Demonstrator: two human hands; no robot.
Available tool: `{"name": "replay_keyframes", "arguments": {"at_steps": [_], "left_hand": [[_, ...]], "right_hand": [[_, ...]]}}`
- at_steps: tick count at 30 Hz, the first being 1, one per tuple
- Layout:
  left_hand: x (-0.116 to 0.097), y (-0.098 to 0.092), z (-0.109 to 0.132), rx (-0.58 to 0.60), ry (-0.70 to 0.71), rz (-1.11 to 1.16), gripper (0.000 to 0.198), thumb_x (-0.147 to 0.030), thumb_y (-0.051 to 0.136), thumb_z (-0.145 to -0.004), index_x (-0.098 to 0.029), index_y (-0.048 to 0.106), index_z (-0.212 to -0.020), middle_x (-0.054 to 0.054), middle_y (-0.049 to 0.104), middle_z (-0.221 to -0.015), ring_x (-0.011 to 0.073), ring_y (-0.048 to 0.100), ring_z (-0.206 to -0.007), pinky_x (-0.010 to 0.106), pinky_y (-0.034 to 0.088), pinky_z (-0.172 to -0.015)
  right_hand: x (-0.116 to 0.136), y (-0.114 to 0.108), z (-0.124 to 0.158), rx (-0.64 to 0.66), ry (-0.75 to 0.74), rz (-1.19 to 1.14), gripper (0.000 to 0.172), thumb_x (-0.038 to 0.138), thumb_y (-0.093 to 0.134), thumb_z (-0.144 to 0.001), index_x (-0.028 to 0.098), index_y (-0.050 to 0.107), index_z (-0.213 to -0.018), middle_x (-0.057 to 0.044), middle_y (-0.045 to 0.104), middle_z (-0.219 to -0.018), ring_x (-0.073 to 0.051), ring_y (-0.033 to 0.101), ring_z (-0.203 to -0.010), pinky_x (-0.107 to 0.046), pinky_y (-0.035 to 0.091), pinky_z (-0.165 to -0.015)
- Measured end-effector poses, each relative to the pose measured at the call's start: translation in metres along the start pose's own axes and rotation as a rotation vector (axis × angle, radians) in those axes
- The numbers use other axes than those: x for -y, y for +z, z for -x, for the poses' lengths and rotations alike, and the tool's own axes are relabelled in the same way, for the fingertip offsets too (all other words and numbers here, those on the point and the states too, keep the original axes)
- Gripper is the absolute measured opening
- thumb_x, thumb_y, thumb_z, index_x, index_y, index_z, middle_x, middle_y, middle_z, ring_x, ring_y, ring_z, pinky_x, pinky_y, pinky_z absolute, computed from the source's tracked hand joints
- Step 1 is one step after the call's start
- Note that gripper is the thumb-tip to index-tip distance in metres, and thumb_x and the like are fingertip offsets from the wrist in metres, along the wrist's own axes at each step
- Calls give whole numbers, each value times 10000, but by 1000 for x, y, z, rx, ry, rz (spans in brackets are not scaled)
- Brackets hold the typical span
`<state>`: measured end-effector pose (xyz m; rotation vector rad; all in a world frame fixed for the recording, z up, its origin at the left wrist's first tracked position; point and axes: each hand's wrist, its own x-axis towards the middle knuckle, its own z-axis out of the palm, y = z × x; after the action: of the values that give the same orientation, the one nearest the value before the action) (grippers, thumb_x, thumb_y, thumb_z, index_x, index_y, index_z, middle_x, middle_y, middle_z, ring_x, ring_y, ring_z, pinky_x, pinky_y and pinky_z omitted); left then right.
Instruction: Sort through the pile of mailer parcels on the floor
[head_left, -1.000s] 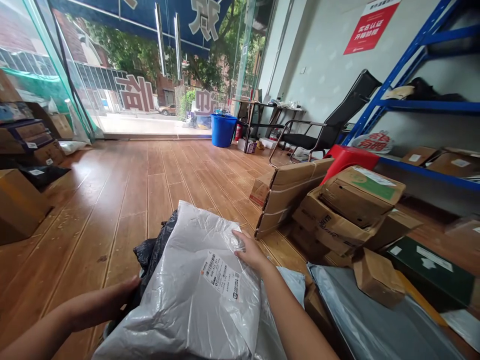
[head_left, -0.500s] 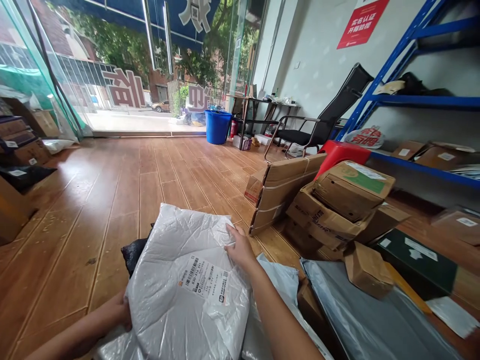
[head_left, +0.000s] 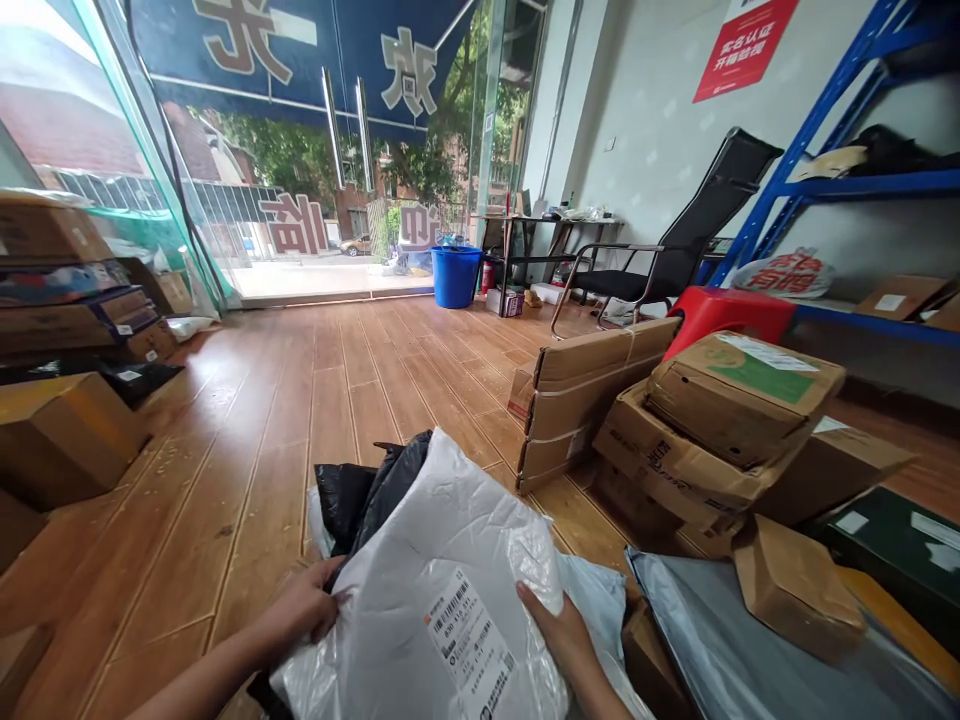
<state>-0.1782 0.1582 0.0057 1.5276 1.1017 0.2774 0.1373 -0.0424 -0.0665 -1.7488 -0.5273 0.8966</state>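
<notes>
A white plastic mailer (head_left: 397, 620) with a printed shipping label fills the bottom centre, tilted up to the left. My left hand (head_left: 304, 605) pinches its left edge with fingers closed. On its right side, my right hand (head_left: 559, 625) grips the plastic, thumb on the front face and fingers hidden. Black plastic parcels (head_left: 386, 490) show just behind the mailer's upper left edge. To the right of my right hand lies a pale blue plastic package (head_left: 596, 600).
Stacked cartons (head_left: 742, 400), a flat strapped cardboard bundle (head_left: 585, 400) and a large grey mailer (head_left: 750, 640) lie at right. More boxes (head_left: 67, 430) stand at left. Farther back are a blue bin (head_left: 455, 277), a black chair (head_left: 675, 230) and blue shelving (head_left: 780, 190).
The view has swung left and up. The mailer has turned, so its label slants more steeply. My left hand now grips higher on its edge, and more of the black parcels shows.
</notes>
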Motion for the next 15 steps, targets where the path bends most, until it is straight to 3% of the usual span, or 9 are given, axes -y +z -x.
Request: {"name": "replay_keyframes", "arguments": {"at_steps": [4, 8, 10, 12, 15], "left_hand": [[-55, 23, 17, 133, 34, -89, 427, -193, 379, -260, -161, 561, -646, -9, 477, -623, 151, 381, -634, 225, 188, -477], [-99, 48, 23, 223, 66, -246, 388, -186, 381, -251, -162, 491, -622, -24, 385, -590, 125, 355, -579, 226, 204, -458], [-104, 53, 18, 190, 61, -312, 405, -187, 378, -255, -165, 498, -642, -26, 389, -595, 126, 371, -582, 225, 216, -458], [-98, 50, 11, 158, 30, -378, 465, -191, 373, -257, -171, 531, -694, -21, 445, -616, 145, 422, -604, 231, 261, -473], [-78, 34, 6, 93, 23, -540, 570, -225, 400, -348, -166, 598, -880, 54, 661, -876, 251, 593, -863, 294, 454, -730]], "right_hand": [[-36, -6, -5, -110, 36, -79, 729, 785, 643, -572, 174, 673, -968, -126, 749, -998, -373, 677, -1036, -415, 546, -885], [-47, -15, -11, -77, 161, -257, 997, 872, 671, -414, 115, 632, -1062, -161, 711, -1132, -356, 647, -1112, -341, 551, -857], [-44, -18, -11, -95, 197, -283, 1042, 887, 667, -353, 112, 634, -1049, -171, 712, -1123, -359, 640, -1124, -342, 545, -867], [-38, -18, -10, -97, 197, -270, 980, 867, 678, -366, 123, 649, -1003, -163, 733, -1058, -366, 656, -1085, -373, 535, -898], [-29, -14, -3, -120, 171, -201, 855, 834, 679, -406, 156, 659, -926, -145, 746, -1009, -376, 658, -1070, -400, 519, -932]]}}
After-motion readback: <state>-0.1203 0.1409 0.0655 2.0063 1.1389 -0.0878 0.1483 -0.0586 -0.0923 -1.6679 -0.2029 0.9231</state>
